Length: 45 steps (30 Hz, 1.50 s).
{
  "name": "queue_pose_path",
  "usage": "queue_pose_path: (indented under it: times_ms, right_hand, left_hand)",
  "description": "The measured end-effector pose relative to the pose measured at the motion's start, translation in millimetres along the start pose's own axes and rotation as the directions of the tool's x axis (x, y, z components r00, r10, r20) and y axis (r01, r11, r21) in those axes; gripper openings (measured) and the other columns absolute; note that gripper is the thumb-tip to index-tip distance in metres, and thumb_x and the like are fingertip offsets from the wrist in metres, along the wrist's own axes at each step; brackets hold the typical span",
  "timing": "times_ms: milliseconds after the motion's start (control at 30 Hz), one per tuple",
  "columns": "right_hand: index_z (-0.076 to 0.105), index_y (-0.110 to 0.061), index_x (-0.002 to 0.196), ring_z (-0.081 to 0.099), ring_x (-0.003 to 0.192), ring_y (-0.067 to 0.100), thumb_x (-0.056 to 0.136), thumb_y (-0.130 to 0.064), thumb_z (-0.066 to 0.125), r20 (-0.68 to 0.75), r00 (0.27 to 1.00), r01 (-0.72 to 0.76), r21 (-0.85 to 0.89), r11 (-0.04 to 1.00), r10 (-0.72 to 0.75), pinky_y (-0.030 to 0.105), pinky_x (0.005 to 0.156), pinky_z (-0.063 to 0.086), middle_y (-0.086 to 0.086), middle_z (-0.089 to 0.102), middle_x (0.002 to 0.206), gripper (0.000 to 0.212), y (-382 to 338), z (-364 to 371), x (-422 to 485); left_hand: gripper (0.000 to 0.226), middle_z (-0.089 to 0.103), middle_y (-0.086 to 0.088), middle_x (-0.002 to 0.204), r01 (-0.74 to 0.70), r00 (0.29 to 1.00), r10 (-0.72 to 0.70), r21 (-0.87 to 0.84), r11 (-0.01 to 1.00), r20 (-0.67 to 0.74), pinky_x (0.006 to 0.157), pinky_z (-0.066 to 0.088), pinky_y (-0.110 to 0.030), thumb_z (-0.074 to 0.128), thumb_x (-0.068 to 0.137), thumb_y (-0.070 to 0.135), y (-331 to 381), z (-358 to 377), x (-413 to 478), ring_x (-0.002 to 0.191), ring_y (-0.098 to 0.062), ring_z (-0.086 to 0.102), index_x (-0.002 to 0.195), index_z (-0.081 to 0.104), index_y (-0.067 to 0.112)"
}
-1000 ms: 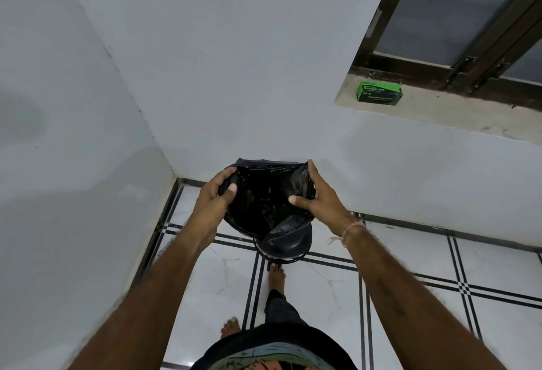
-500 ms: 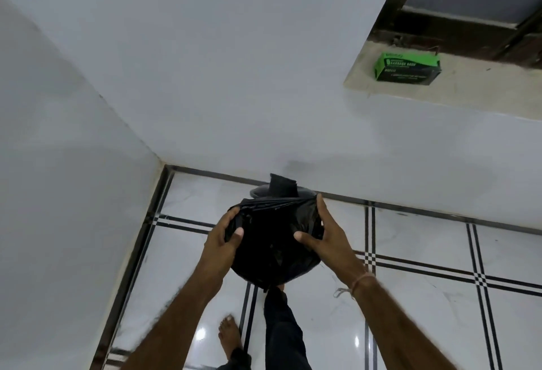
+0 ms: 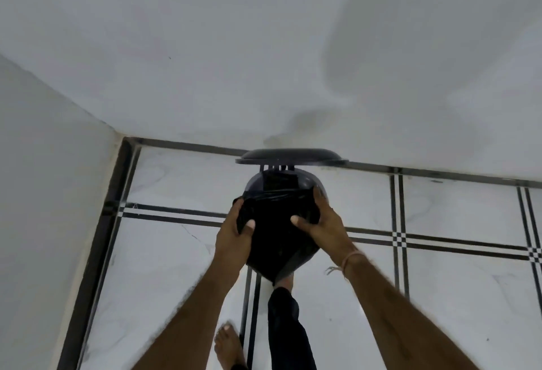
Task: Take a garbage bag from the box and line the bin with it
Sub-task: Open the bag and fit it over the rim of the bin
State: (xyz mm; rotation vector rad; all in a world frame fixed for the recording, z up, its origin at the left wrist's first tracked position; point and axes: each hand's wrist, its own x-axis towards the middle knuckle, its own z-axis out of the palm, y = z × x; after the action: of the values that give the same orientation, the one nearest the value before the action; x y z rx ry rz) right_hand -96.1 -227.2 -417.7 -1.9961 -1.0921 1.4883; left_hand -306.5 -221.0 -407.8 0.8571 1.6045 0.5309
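Gripping: left hand and right hand each clutch one side of the garbage bag, thumbs on the near face and fingers curled round the far edge.
Bag: black and glossy, its mouth stretched between the hands; its lower tip hangs toward the floor.
Bin: dark and round, just behind the bag at the foot of the wall.
Lid: tipped up and back, against the wall.
In the way: the bag hides the bin's front and most of its opening.
Around: white tiled floor with black lines; a bare foot; a dark trouser leg under the bag's tip; a thread band on the right wrist.
Change: the green box on the ledge has left the picture; more of the lid and bin shows than half a second ago.
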Motion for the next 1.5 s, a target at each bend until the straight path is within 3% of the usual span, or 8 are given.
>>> queue_pose_path:
  times_ms: [167,367,567,700,900,1067,1233,1500]
  right_hand:
    - [0.069,-0.04,0.132,0.069,0.115,0.021,0.073,-0.074,0.067,-0.257,0.964,-0.05,0.079,0.996,0.068,0.046,0.109,0.052,-0.004,0.078,0.117,0.068,49,-3,51]
    - [0.081,-0.005,0.104,0.075,0.098,0.028,0.095,-0.013,0.072,-0.317,0.934,0.035,0.536,0.843,0.163,0.04,0.091,0.063,0.014,0.079,0.103,0.015,80,-6,76]
    - [0.072,0.008,0.117,0.073,0.086,0.019,0.1,0.0,0.061,-0.265,0.962,0.082,0.526,0.846,0.071,0.029,0.078,0.061,0.012,0.076,0.094,0.021,92,-13,91]
    - [0.072,0.001,0.122,0.072,0.107,0.026,0.102,-0.003,0.059,-0.189,0.981,0.138,0.477,0.868,-0.052,0.03,0.088,0.059,0.016,0.076,0.116,0.024,92,-15,97]
    - [0.066,0.001,0.132,0.069,0.118,0.026,0.105,-0.004,0.054,-0.044,0.988,0.146,0.555,0.819,-0.146,0.031,0.095,0.057,0.017,0.072,0.128,0.03,94,-15,104]
    - [0.07,-0.003,0.126,0.072,0.112,0.023,0.103,-0.004,0.055,0.063,0.987,0.079,0.603,0.794,-0.146,0.03,0.095,0.058,0.012,0.076,0.12,0.027,98,-29,109]
    - [0.077,-0.006,0.118,0.073,0.113,0.024,0.099,-0.004,0.064,-0.116,0.986,0.148,0.266,0.953,-0.121,0.039,0.107,0.055,0.01,0.078,0.116,0.023,107,-39,123]
    - [0.072,-0.026,0.101,0.07,0.088,0.022,0.093,-0.043,0.071,-0.408,0.886,0.032,-0.42,0.907,-0.221,0.041,0.081,0.057,-0.007,0.075,0.089,0.019,85,-29,133]
  left_hand:
    - [0.018,0.078,-0.011,0.109,0.036,0.985,-0.066,-0.179,0.983,-0.162,0.1,0.057,-0.045,0.064,0.101,0.023,-31,15,66,0.109,-0.031,0.072,0.111,0.078,0.018]
    - [0.016,0.075,-0.014,0.108,0.127,0.962,-0.208,-0.386,0.914,-0.175,0.099,0.057,-0.04,0.061,0.099,0.002,-63,16,104,0.107,-0.031,0.07,0.099,0.076,0.007]
    - [0.013,0.07,-0.003,0.101,-0.022,0.983,0.059,0.206,0.978,-0.173,0.078,0.058,-0.044,0.071,0.093,0.014,-100,-9,117,0.102,-0.037,0.066,0.095,0.064,0.024]
    - [0.047,0.069,-0.004,0.115,-0.36,0.839,0.538,0.658,0.661,-0.082,0.086,0.046,-0.043,0.069,0.087,0.056,-84,6,119,0.107,-0.031,0.059,0.116,0.063,0.02]
    - [0.077,0.059,-0.006,0.142,-0.457,0.873,0.405,0.746,0.484,0.272,0.101,0.046,-0.049,0.072,0.083,0.058,-66,55,147,0.13,-0.033,0.052,0.146,0.048,0.021]
    - [0.045,0.071,-0.002,0.126,-0.377,0.925,0.309,0.643,0.666,0.222,0.098,0.048,-0.037,0.072,0.092,0.037,-59,61,165,0.118,-0.026,0.065,0.134,0.063,0.02]
    - [0.017,0.076,0.006,0.081,-0.189,0.949,0.14,0.154,0.97,0.284,0.074,0.051,-0.021,0.067,0.098,0.027,-52,51,164,0.079,-0.006,0.071,0.092,0.075,0.012]
    - [0.023,0.077,0.007,0.078,-0.088,0.996,0.089,-0.044,0.995,0.021,0.068,0.056,-0.02,0.061,0.102,0.031,-61,45,157,0.074,-0.005,0.072,0.093,0.076,0.016]
